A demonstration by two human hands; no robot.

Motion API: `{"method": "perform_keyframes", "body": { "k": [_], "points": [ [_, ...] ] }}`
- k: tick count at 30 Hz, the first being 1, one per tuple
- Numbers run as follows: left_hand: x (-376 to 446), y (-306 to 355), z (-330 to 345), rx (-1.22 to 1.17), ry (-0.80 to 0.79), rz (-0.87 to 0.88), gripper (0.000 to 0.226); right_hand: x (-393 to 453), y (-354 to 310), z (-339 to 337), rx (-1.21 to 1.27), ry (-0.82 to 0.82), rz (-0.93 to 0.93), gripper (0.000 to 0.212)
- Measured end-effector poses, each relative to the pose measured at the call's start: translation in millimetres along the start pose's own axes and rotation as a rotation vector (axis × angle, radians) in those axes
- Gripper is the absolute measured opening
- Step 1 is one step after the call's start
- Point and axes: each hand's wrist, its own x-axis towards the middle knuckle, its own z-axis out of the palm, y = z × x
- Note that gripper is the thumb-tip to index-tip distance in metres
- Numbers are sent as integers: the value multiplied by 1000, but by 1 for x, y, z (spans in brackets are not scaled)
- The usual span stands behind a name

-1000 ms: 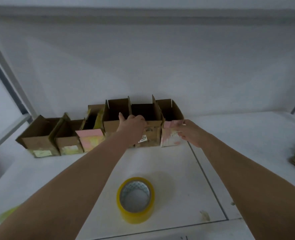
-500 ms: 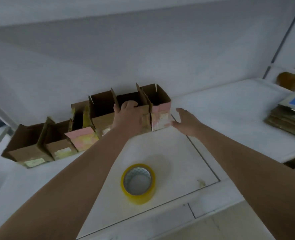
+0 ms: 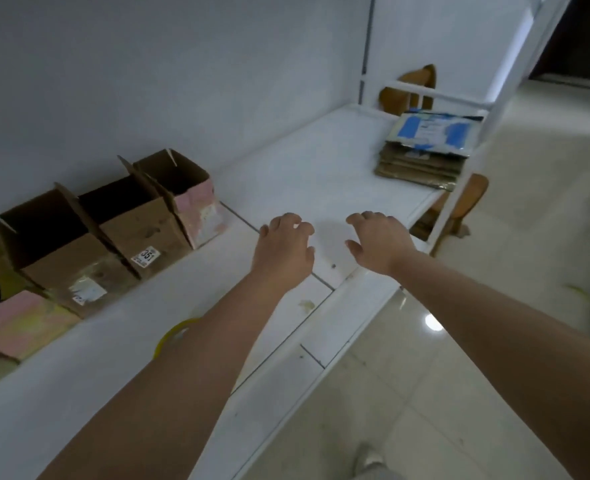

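Fingers of the left hand point(image 3: 283, 247): loosely curled point(image 3: 295, 221), grasping nothing.
Fingers of the right hand point(image 3: 378, 242): loosely curled point(image 3: 369, 218), likewise empty.
Both hands: palm down over the white table point(image 3: 304, 168) near its front edge, side by side, not touching.
One pink-fronted box point(image 3: 196, 209): open-topped, upright by the wall, nearest the left hand but apart from it.
One box labelled 351 point(image 3: 141, 230): flush against its left side.
One yellow tape roll point(image 3: 169, 336): largely hidden by the left forearm.
One stack of flattened cardboard point(image 3: 421, 164): far end of the table, well apart.
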Motion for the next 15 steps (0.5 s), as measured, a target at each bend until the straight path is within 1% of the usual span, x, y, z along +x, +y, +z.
{"method": "perform_keyframes", "body": {
  "k": [3, 6, 11, 15],
  "points": [
    [16, 26, 10, 20, -20, 78, 40, -11, 33, -1, 9, 21, 68, 39],
    [48, 48, 13, 26, 9, 120, 40, -8, 74, -5, 9, 48, 132, 40],
    [105, 90, 33, 42, 5, 136, 40, 26, 150, -6, -28, 63, 186, 41],
    [160, 127, 48, 38, 11, 121, 41, 60, 216, -6, -77, 93, 191, 34]
  ]
}}
